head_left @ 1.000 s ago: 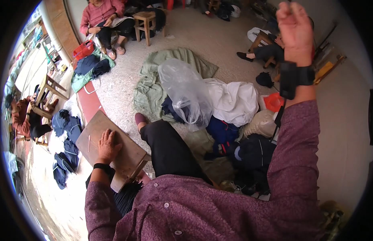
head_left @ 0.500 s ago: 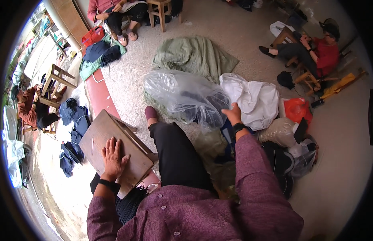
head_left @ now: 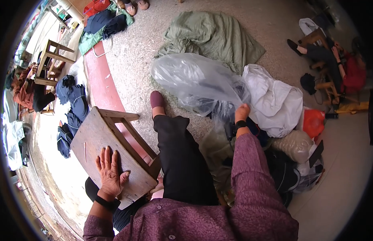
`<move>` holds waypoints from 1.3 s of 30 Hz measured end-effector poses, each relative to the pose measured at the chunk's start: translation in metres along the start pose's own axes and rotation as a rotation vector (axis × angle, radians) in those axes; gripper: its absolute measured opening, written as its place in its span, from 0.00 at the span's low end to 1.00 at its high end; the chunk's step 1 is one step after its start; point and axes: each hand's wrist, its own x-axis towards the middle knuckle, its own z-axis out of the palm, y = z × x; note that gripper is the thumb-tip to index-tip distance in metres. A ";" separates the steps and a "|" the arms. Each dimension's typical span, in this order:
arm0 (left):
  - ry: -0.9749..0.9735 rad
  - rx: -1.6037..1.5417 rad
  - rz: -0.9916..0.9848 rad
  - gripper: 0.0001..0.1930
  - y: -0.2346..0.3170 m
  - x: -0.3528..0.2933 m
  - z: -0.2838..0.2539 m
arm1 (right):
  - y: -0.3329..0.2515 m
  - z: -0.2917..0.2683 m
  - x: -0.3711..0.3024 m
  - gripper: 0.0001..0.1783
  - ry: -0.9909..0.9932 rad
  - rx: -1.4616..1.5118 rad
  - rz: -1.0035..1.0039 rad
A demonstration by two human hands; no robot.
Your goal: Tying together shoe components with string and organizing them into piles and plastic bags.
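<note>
My left hand (head_left: 110, 172) rests flat on the top of a wooden stool (head_left: 121, 178), fingers spread. A thin pinkish stick (head_left: 85, 152) lies on the stool beyond the fingertips. My right hand (head_left: 242, 114) is closed on the edge of a large clear plastic bag (head_left: 190, 74) and pulls it taut. Dark cloth shows through the lower part of the bag. Right beside that hand lies a white sack (head_left: 270, 96). Behind the bag, a grey-green woven sack (head_left: 212, 36) is spread over the floor.
Bundles of dark blue cloth (head_left: 77, 102) lie left of the stool. A red bag (head_left: 313, 122) and a stuffed beige bag (head_left: 292, 145) stand at the right. A person in red (head_left: 353, 72) sits far right, another person (head_left: 24, 90) far left. A wooden stool (head_left: 52, 60) stands near the latter.
My right hand has gone from open fingers above the bag to a closed grip on its edge, drawing the plastic toward it. My left hand stays flat on the stool. The view has shifted.
</note>
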 end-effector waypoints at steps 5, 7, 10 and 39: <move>0.018 -0.005 -0.011 0.42 0.003 -0.005 -0.007 | -0.013 -0.074 0.027 0.09 0.248 0.345 0.133; 0.023 -0.008 -0.018 0.42 0.002 -0.008 -0.005 | -0.080 -0.128 0.033 0.10 0.177 0.593 0.239; 0.062 -0.025 -0.004 0.41 0.002 -0.012 -0.005 | -0.211 -0.221 0.024 0.10 0.085 0.819 0.064; 0.234 -0.674 0.316 0.47 0.165 0.080 -0.060 | -0.554 -0.474 -0.120 0.09 -0.601 1.317 -0.635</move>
